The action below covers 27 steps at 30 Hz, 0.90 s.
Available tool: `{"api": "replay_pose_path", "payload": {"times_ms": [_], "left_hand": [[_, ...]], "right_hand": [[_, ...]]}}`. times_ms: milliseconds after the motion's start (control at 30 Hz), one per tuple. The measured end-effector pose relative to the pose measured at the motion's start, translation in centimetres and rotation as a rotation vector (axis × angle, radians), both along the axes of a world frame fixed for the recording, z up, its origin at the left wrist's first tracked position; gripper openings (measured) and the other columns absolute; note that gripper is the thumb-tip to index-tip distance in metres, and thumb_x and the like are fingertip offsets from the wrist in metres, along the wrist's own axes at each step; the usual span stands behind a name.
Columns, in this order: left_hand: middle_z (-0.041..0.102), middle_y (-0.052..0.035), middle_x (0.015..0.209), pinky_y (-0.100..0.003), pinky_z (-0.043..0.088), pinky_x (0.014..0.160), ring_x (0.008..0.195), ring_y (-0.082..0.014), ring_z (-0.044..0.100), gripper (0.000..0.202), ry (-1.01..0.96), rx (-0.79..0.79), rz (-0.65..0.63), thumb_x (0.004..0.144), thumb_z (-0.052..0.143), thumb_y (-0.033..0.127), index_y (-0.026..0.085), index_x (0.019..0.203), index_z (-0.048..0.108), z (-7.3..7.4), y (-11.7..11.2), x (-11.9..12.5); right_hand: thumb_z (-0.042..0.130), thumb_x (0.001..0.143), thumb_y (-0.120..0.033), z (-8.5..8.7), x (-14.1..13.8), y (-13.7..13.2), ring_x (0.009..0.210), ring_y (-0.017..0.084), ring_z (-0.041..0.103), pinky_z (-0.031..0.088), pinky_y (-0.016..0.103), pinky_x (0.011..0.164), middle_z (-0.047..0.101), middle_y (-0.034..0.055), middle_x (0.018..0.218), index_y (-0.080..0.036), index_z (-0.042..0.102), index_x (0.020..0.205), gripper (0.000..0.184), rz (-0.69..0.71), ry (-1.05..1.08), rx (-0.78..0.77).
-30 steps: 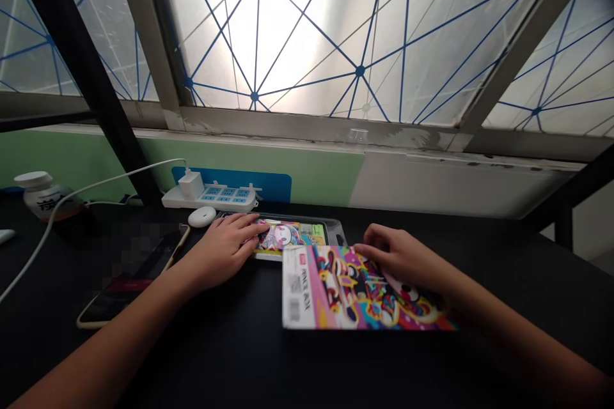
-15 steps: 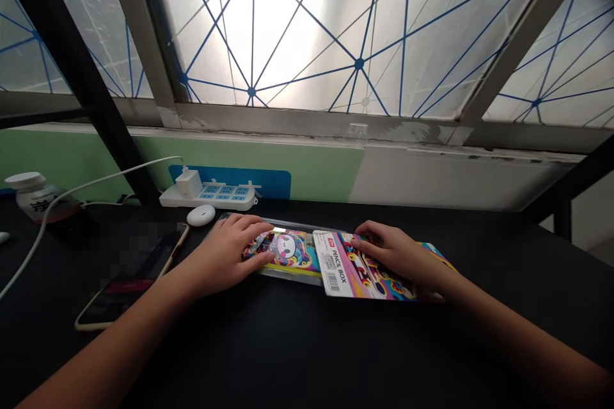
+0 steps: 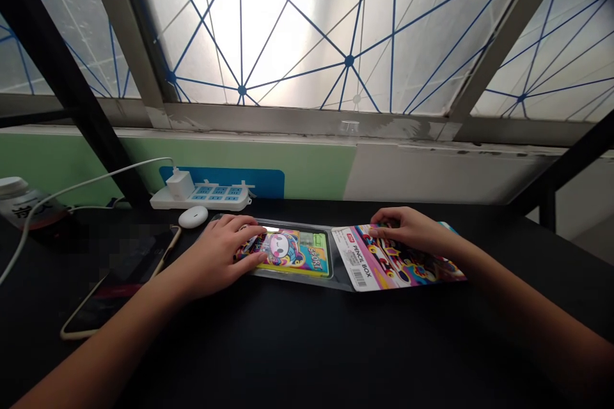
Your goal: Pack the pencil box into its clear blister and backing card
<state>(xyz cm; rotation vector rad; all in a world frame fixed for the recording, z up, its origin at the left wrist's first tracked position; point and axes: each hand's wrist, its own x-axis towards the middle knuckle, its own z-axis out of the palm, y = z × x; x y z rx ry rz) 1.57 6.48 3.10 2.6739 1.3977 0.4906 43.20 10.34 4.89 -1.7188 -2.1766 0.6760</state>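
A colourful pencil box [image 3: 292, 252] with a cartoon figure and the word SPORT lies in a clear plastic tray [image 3: 338, 275] on the black desk. My left hand [image 3: 228, 246] spans the left end of the box, fingers curved over it and thumb against its face, gripping it in place. To the right, my right hand [image 3: 407, 230] pinches the upper edge of a printed card [image 3: 384, 262] marked PENCIL BOX, with a barcode. The card is slightly tilted, its left edge over the right end of the tray. Some fingertips of my right hand are hidden.
At the left lie a phone [image 3: 115, 287] and a round white case [image 3: 193, 217]. Behind them sit a white power strip [image 3: 215, 196] with a plugged-in charger [image 3: 180, 184] and cable, and a jar [image 3: 29, 208]. Dark metal posts [image 3: 89, 102] stand before the window.
My right hand has slid the card to the right, off the pencil box, uncovering its right end and the tray's edge. The left hand keeps its place on the box. The view shifted slightly.
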Motion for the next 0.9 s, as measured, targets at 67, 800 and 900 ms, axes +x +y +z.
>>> {"api": "replay_pose_path", "payload": {"times_ms": [67,800,900], "left_hand": [[0.057,-0.0070,0.139,-0.049,0.042,0.102,0.124,-0.0341,0.050,0.045,0.012,0.002,0.004,0.096,0.049,0.057,0.033,0.131,0.063,-0.1,0.0,0.1],[0.065,-0.0068,0.124,-0.043,0.044,0.106,0.122,-0.0290,0.057,0.034,-1.085,-0.237,0.182,0.099,0.050,0.050,0.023,0.110,0.067,1.0,-2.0,2.4],[0.059,-0.0074,0.135,-0.049,0.036,0.112,0.133,-0.0291,0.049,0.040,-1.256,-0.284,0.212,0.100,0.044,0.056,0.025,0.117,0.062,-0.1,-1.0,2.5]], "right_hand": [[0.068,0.077,-0.066,0.4,-0.2,-0.3,0.064,0.018,0.058,0.040,0.028,0.053,0.067,0.0006,0.072,-0.023,0.073,0.092,0.046,-0.022,0.000,0.013],[0.055,0.087,-0.068,-0.7,-4.6,-2.6,0.082,0.025,0.066,0.048,0.032,0.067,0.074,0.0049,0.092,-0.022,0.068,0.102,0.050,0.064,-0.004,-0.092],[0.070,0.078,-0.062,-0.1,-3.1,-2.1,0.099,0.029,0.068,0.054,0.035,0.081,0.072,0.0054,0.112,-0.025,0.063,0.123,0.058,0.165,0.051,-0.227]]}}
